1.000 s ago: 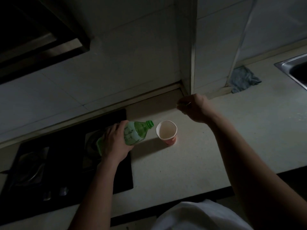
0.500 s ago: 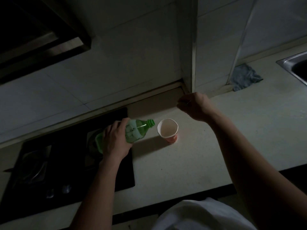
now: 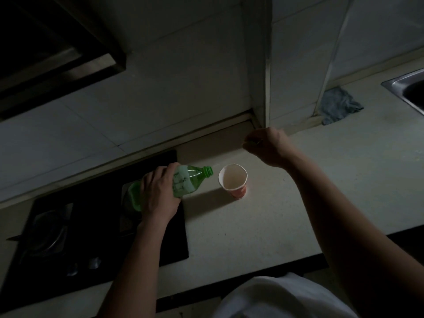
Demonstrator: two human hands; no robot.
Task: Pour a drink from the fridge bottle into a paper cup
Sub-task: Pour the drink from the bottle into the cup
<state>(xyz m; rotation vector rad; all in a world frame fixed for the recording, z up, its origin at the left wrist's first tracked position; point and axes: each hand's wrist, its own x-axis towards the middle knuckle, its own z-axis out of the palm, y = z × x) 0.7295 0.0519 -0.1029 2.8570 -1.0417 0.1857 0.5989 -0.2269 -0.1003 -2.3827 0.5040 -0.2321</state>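
A green plastic bottle with a pale label lies tilted in my left hand, its uncapped neck pointing right at the paper cup. The mouth stops a little short of the cup's rim, and I see no stream of liquid. The cup is red outside and white inside, and it stands upright on the light countertop. My right hand hovers behind and to the right of the cup, fingers pinched on a small dark thing that looks like the bottle cap.
A black gas hob lies under and left of the bottle. A range hood hangs at the upper left. A tiled wall column stands behind the cup. A grey rag and a steel sink are far right.
The bottle has tipped slightly flatter toward the cup. My right hand and the cup have stayed where they were.
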